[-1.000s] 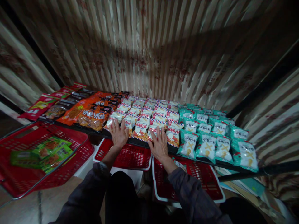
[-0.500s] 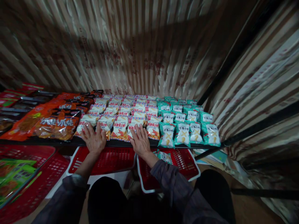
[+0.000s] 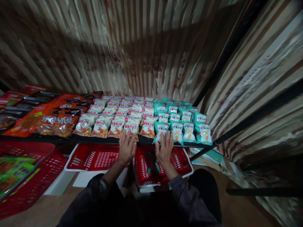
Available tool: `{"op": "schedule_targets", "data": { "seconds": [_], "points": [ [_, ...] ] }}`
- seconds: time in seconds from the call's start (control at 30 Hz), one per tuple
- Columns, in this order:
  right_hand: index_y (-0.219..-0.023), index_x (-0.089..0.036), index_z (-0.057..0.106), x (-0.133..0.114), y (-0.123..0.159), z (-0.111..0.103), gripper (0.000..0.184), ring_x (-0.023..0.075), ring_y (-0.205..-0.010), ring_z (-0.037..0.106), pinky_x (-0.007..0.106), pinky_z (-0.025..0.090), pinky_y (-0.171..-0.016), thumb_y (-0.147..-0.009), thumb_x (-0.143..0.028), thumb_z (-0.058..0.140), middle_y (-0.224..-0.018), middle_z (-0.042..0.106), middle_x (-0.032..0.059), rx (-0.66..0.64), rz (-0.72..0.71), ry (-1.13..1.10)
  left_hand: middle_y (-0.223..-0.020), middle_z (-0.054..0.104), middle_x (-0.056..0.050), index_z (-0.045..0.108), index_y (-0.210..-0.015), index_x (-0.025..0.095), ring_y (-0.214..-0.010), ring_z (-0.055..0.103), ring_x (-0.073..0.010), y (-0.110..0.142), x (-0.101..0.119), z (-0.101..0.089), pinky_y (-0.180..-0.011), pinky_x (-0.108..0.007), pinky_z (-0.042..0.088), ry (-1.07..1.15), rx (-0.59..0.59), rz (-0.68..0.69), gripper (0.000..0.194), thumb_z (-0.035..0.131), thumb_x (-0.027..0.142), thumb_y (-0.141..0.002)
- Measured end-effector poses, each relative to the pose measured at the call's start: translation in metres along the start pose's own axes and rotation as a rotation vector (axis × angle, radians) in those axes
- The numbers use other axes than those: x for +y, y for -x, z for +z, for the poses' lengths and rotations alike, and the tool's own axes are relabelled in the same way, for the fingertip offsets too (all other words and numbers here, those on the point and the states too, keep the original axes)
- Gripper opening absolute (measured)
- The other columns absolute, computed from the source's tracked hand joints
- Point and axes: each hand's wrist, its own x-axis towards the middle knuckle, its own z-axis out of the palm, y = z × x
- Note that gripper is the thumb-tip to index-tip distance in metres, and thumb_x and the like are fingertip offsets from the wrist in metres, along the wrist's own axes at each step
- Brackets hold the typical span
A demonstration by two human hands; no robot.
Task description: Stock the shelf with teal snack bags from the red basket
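My left hand [image 3: 127, 147] lies flat and open at the front edge of a dark shelf [image 3: 71, 139], fingertips on a white-and-red striped snack packet [image 3: 131, 129]. My right hand [image 3: 165, 149] is also open, fingers spread, touching the front teal snack packet [image 3: 161, 128]. Rows of white-and-red packets [image 3: 118, 115] fill the shelf's middle. Rows of teal packets [image 3: 187, 121] fill its right end. Neither hand holds anything.
Orange snack bags [image 3: 56, 121] and darker packs lie on the shelf's left. Red baskets [image 3: 93, 156] [image 3: 182, 162] stand below the shelf, one holding a teal packet [image 3: 151, 164]. Another red basket [image 3: 30, 179] at left holds green packets. Striped curtains hang behind and right.
Both hands have slid to the right along the shelf's front edge: the left from the leftmost striped packets to those further right, the right onto the teal packets. The view shifted too.
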Motion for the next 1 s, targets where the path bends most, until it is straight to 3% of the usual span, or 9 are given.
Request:
{"op": "schedule_targets", "data": {
  "seconds": [0.13, 0.27, 0.6, 1.0],
  "points": [
    [-0.153, -0.019, 0.021, 0.007, -0.006, 0.008, 0.062, 0.0352, -0.147, 0.014, 0.057, 0.034, -0.108, -0.098, -0.04, 0.04, -0.161, 0.007, 0.0199, -0.023, 0.039, -0.035, -0.151, 0.041, -0.013, 0.051, -0.138, 0.021, -0.149, 0.011, -0.0306, -0.025, 0.04, 0.017, -0.117, -0.057, 0.015, -0.069, -0.032, -0.001, 0.045, 0.042, 0.028, -0.094],
    [-0.152, -0.016, 0.023, 0.007, -0.015, 0.017, 0.065, 0.0344, -0.144, 0.025, 0.054, 0.038, -0.105, -0.097, -0.046, 0.04, -0.159, 0.015, 0.0231, -0.044, 0.062, -0.083, -0.149, 0.043, -0.016, 0.052, -0.137, 0.019, -0.148, 0.015, -0.0325, -0.05, 0.055, 0.03, -0.116, -0.061, 0.014, -0.105, -0.058, -0.059, 0.047, 0.044, 0.034, -0.094],
    [-0.152, -0.013, 0.023, 0.012, -0.032, 0.023, 0.058, 0.033, -0.146, 0.021, 0.054, 0.037, -0.107, -0.099, -0.034, 0.035, -0.159, 0.013, 0.0238, -0.034, 0.012, -0.123, -0.122, 0.064, -0.017, 0.052, -0.134, 0.009, -0.135, 0.041, -0.0349, -0.049, 0.059, 0.038, -0.116, -0.057, 0.017, -0.171, -0.076, -0.091, 0.049, 0.045, 0.033, -0.092],
    [-0.151, -0.013, 0.026, 0.009, -0.046, 0.023, 0.053, 0.0308, -0.146, 0.018, 0.058, 0.033, -0.108, -0.099, -0.022, 0.028, -0.159, 0.017, 0.0212, 0.038, 0.076, -0.104, -0.123, 0.064, -0.018, 0.055, -0.13, 0.008, -0.135, 0.041, -0.0335, -0.051, 0.052, 0.042, -0.116, -0.054, 0.02, -0.147, -0.05, -0.053, 0.046, 0.044, 0.027, -0.09]
  ]
}}
